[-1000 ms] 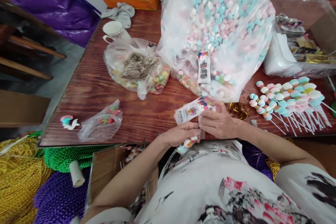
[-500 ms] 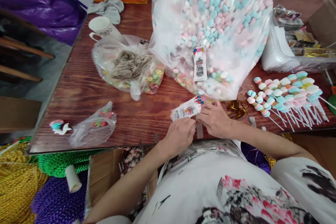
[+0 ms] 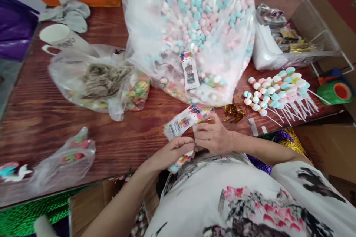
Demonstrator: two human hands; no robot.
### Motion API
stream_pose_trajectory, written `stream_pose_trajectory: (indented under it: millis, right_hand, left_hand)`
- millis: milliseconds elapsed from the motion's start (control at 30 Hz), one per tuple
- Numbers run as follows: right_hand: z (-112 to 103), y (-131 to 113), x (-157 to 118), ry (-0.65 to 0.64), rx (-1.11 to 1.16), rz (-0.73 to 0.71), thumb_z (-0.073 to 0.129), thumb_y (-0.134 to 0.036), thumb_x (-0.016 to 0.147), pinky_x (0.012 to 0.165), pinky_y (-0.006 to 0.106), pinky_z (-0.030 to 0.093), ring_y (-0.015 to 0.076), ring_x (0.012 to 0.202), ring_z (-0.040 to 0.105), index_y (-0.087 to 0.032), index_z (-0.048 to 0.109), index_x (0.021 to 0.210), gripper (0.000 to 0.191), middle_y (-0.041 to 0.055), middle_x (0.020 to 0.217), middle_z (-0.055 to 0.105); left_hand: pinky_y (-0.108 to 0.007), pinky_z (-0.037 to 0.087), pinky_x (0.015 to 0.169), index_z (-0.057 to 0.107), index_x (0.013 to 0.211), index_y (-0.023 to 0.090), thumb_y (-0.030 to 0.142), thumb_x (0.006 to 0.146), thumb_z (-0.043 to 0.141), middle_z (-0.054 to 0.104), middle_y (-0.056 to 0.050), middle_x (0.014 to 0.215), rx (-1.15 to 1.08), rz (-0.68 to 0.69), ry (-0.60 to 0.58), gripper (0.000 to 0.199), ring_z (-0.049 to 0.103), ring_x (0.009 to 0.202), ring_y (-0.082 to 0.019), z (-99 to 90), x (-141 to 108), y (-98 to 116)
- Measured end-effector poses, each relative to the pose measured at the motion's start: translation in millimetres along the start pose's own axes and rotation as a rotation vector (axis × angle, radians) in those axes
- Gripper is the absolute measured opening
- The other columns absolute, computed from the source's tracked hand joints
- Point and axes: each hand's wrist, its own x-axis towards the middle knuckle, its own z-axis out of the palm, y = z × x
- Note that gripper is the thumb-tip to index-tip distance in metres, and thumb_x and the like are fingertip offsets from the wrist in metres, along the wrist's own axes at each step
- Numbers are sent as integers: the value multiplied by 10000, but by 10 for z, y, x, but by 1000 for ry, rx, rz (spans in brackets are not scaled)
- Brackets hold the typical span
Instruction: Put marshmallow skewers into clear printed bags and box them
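My left hand (image 3: 178, 150) is at the table's front edge, closed around a marshmallow candy skewer (image 3: 181, 161) whose coloured end shows below the fingers. Touching it, my right hand (image 3: 213, 134) has its fingers pinched together near the left fingertips; what they grip is hidden. Just beyond both hands lie printed label cards (image 3: 180, 120) in clear plastic. A bundle of gold twist ties (image 3: 235, 112) rests to the right of my right hand. Finished candy skewers (image 3: 280, 89) with white sticks lie in a pile farther right.
A large clear bag of pastel candies (image 3: 194, 18) fills the back, with a label stack (image 3: 190, 70) on it. Left are a bag with a brown cloth (image 3: 105, 79), a white mug (image 3: 59, 37) and a small candy bag (image 3: 75, 155). A clear bin (image 3: 300, 57) and green tape (image 3: 330, 92) stand right.
The view has shifted, so the table things appear farther left. My hands have come closer to my body, and the coloured candy skewer now shows under my left hand.
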Motion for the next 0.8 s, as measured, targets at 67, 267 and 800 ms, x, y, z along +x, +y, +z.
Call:
stream_pose_trajectory:
  millis: [67,267,800]
  right_hand:
    - [58,-50,-6,-50,19,96,512,-152,880,894,438,242,178,902,537,-176,601,752,158,-3,758,670]
    - [147,-183,4,-101,104,414,547,-151,814,761,387,228,186,827,507,-165,590,721,103,23,730,659]
    - [-412,326,-740,-3,-408,828,606,-203,871,825,423,294,248,984,504,-222,690,822,99,45,929,690]
  left_hand:
    - [-223,411,619,625,785,133,413,906,524,604,-17,723,287,87,80,321,518,663,-118,10,-30,9]
    - [-263,376,648,585,721,141,222,951,405,558,-30,691,1009,448,436,303,487,662,-138,147,-16,-111]
    - [-233,437,592,732,764,137,342,760,671,662,-18,685,103,303,634,214,549,613,-133,204,90,-15]
